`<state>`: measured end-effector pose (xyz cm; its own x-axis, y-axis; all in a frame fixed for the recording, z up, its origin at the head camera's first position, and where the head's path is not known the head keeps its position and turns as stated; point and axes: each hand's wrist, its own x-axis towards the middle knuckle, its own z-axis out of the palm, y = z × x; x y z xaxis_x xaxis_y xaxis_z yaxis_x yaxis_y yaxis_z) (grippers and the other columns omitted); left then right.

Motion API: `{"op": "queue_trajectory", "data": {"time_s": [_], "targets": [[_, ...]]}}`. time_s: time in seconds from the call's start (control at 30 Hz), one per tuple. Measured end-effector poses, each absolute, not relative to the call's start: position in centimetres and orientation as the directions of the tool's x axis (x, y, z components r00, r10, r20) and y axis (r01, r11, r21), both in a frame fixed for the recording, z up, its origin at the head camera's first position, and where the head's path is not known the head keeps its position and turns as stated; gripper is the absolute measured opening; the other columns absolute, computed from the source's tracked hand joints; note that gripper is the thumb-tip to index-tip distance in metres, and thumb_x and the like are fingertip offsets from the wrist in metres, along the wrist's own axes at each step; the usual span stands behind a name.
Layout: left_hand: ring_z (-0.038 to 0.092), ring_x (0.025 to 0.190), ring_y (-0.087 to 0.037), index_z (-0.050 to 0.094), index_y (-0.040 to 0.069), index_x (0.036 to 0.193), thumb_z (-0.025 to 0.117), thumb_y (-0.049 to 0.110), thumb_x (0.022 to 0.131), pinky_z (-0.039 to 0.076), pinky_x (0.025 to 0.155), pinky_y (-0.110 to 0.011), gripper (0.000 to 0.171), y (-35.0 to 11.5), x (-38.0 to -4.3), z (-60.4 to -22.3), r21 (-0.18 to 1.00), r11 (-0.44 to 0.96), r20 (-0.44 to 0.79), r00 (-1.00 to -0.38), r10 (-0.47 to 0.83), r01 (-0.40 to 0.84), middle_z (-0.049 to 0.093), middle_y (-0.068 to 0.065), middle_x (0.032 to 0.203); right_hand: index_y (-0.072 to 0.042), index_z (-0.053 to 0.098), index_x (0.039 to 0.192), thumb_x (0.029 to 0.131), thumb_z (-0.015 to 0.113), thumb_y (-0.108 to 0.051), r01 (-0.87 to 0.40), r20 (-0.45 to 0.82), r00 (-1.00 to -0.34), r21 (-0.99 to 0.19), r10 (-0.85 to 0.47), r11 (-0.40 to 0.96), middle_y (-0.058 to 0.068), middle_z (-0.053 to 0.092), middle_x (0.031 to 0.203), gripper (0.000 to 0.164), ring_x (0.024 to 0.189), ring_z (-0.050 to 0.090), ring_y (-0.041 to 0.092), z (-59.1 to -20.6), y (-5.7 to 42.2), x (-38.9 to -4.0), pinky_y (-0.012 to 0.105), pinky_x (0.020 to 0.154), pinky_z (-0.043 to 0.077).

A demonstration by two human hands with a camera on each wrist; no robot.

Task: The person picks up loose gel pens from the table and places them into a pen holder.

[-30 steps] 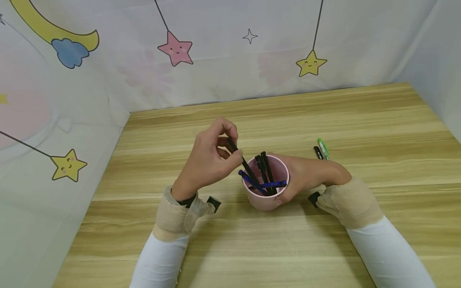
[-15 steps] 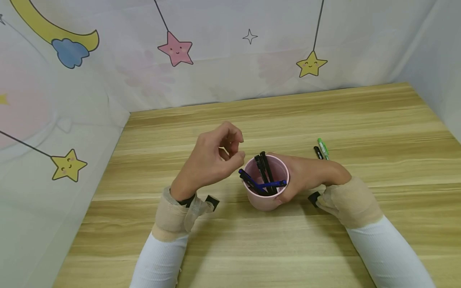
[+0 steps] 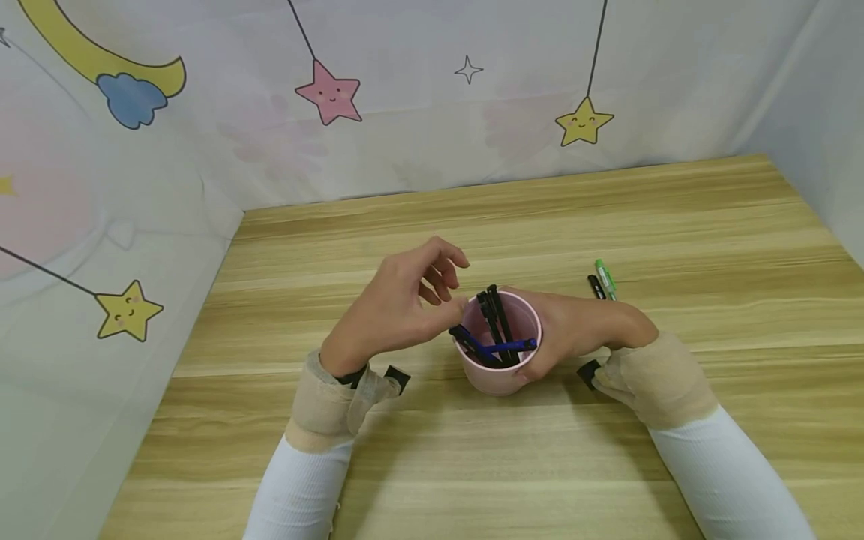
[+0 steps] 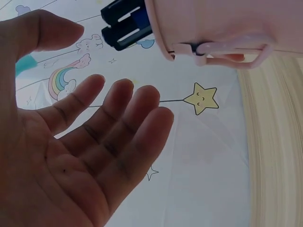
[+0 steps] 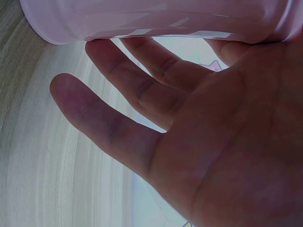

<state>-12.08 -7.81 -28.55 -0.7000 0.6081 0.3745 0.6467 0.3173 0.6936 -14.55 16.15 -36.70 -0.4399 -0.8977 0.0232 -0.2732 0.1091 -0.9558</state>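
Observation:
A pink cup (image 3: 491, 382) stands on the wooden table, holding several black pens (image 3: 501, 319) and pens with blue parts (image 3: 516, 346). My right hand (image 3: 574, 324) grips the cup's right side, with the thumb in front and fingers behind; the right wrist view shows fingertips against the cup wall (image 5: 165, 19). Beside the cup's left rim, my left hand (image 3: 401, 304) has loosely bent, spread fingers and holds nothing. In the left wrist view, its palm (image 4: 71, 170) faces dark pen ends (image 4: 127, 30) jutting from the cup, which has a loop-shaped handle (image 4: 265, 56).
Behind the right wrist lie a green pen (image 3: 605, 277) and a black pen (image 3: 596, 286), partly hidden by the arm. A white printed cloth (image 3: 418, 142) hangs along the back and left of the table (image 3: 432, 480).
One second ago the left hand pinched a black pen; half a second ago it had let go, the pen resting in the cup. The left fingers have since spread and shifted slightly right.

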Motion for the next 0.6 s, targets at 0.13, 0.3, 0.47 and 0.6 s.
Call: {"op": "queue_trajectory", "data": {"time_s": [0.13,0.3,0.47,0.6], "targets": [[0.055,0.076,-0.008,0.054,0.017,0.108,0.066,0.018,0.076,0.053,0.067,-0.035,0.035,-8.1,-13.0,-30.2,0.676,0.362,0.347,-0.71,0.612,0.642,0.056,0.002,0.085,-0.012,0.038,0.132,0.065,0.083,-0.017,-0.292,0.013,-0.44,-0.948,-0.898,0.13,0.005,0.052,0.123,0.081,0.111,0.048,0.025,-36.6,16.1,-14.5,0.048,0.095,0.039],[0.054,0.081,-0.004,0.052,0.024,0.113,0.066,0.031,0.076,0.052,0.071,-0.034,0.039,-8.3,-13.8,-31.5,0.641,0.424,0.303,-0.718,0.627,0.64,0.056,0.007,0.09,-0.016,0.038,0.132,0.065,0.083,-0.018,-0.294,0.002,-0.443,-0.945,-0.896,0.143,0.004,0.052,0.124,0.081,0.111,0.048,0.024,-36.5,16.1,-14.5,0.046,0.095,0.04],[0.054,0.083,-0.004,0.052,0.025,0.115,0.065,0.037,0.077,0.051,0.073,-0.036,0.043,-8.3,-14.0,-31.8,0.617,0.467,0.268,-0.727,0.632,0.633,0.057,0.008,0.092,-0.018,0.039,0.132,0.064,0.083,-0.019,-0.311,0.013,-0.447,-0.94,-0.894,0.142,0.004,0.054,0.122,0.081,0.11,0.049,0.023,-36.7,16.2,-14.6,0.045,0.094,0.041],[0.053,0.085,-0.004,0.051,0.025,0.117,0.065,0.043,0.077,0.05,0.075,-0.038,0.046,-8.2,-13.9,-31.9,0.616,0.49,0.225,-0.733,0.642,0.617,0.056,0.009,0.094,-0.02,0.038,0.133,0.065,0.082,-0.018,-0.301,0.014,-0.437,-0.944,-0.899,0.131,0.005,0.053,0.123,0.08,0.11,0.049,0.023,-36.8,16.1,-14.6,0.045,0.095,0.041]]}}
